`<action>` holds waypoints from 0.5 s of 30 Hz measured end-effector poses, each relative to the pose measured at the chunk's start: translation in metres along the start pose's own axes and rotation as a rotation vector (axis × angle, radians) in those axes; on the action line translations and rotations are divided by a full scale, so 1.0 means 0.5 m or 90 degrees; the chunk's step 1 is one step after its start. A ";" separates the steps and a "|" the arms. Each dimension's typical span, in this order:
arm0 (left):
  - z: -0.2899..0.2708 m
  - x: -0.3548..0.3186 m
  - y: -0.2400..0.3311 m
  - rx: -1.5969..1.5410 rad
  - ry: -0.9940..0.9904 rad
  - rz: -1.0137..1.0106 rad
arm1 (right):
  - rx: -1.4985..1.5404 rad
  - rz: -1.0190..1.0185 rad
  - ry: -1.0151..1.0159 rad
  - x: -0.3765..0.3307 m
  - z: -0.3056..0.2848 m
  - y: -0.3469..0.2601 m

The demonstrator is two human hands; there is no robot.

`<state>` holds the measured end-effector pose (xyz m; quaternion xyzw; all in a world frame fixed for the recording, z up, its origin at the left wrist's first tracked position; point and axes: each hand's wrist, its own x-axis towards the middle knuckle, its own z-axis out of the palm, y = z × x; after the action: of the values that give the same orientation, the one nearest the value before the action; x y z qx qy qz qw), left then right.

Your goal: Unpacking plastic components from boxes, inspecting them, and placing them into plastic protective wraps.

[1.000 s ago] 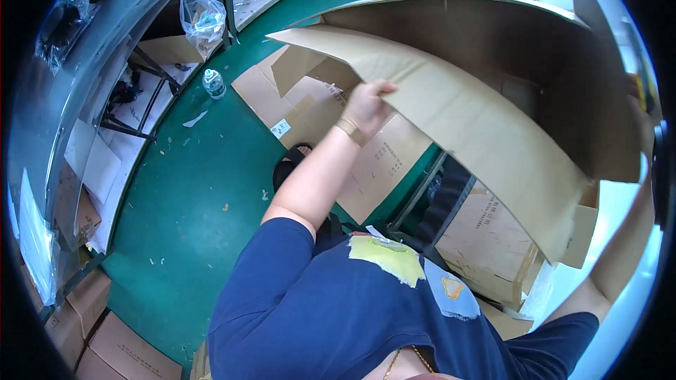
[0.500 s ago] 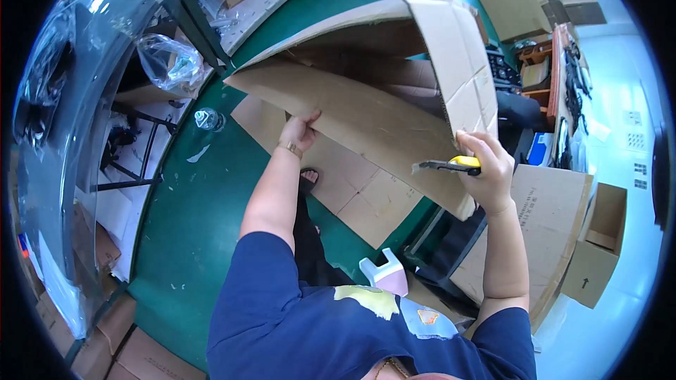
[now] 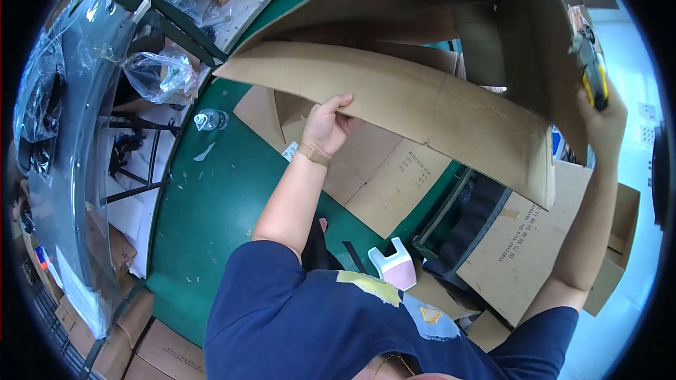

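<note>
A large brown cardboard box [image 3: 408, 95], folded partway, spreads across the upper middle. My left hand [image 3: 331, 125] grips its near lower edge, thumb on top and fingers underneath. Far to the right, my right hand [image 3: 604, 109] is closed round a yellow and black utility knife [image 3: 593, 74] and lies at the box's raised right panel. The knife points upward along that panel. Part of my right hand's grip on the cardboard is hidden.
Flattened cardboard [image 3: 387, 183] lies on the green floor [image 3: 204, 225] beneath the box. A plastic bottle [image 3: 210, 119] stands beside the left shelving, near a plastic bag [image 3: 160, 74]. A white and pink stool [image 3: 396, 267] is close to my body. Another open carton [image 3: 620, 239] sits at right.
My right hand has moved right and up with the utility knife. The box's right panel has swung outward, showing more of its inside. My left hand has shifted slightly right, still on the edge.
</note>
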<state>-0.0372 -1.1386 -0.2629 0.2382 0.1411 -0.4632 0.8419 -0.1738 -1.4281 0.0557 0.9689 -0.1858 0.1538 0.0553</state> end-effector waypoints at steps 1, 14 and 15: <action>0.013 -0.013 -0.016 -0.023 -0.003 -0.015 | -0.028 -0.003 -0.006 0.010 -0.016 0.015; -0.247 -0.231 -0.175 -0.192 0.124 -0.053 | 0.167 -0.208 -0.067 -0.118 -0.082 -0.179; -0.249 -0.244 -0.187 -0.188 0.146 -0.034 | 0.171 -0.233 -0.047 -0.134 -0.064 -0.182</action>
<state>-0.1834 -1.0281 -0.3376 0.1598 0.3090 -0.4296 0.8333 -0.2076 -1.3159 0.0599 0.9901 0.0133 0.1290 -0.0537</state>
